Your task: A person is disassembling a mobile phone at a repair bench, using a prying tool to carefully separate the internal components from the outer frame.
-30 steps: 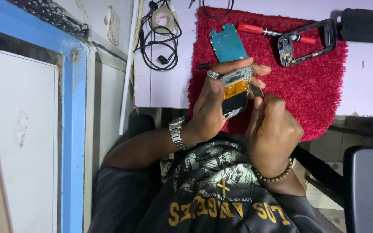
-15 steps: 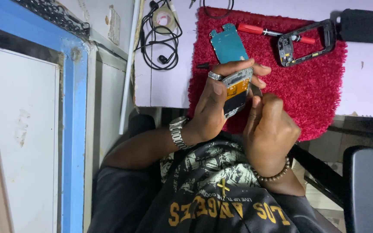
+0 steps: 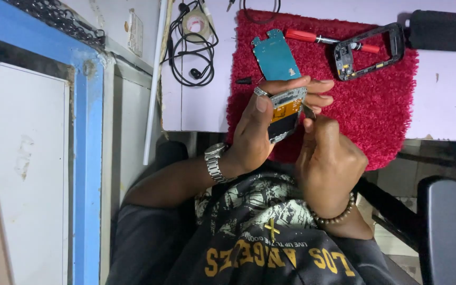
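Dim, cool indoor light falls evenly from above, brightest on the pale desk (image 3: 196,111) and red mat (image 3: 376,105). Soft shadows gather below the desk edge. Focus is fairly sharp, without glare.

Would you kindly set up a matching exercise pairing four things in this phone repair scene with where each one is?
Things:
1. opened phone part
2. blue circuit board
3. red-handled screwdriver
4. black cable coil

Places:
A. on the pale desk, left of the red mat
B. held in the left hand, with the right hand at its edge
C. flat on the mat, just beyond the left hand's fingers
D. at the mat's far edge, beside the black phone frame

Pairs: 1-B, 2-C, 3-D, 4-A
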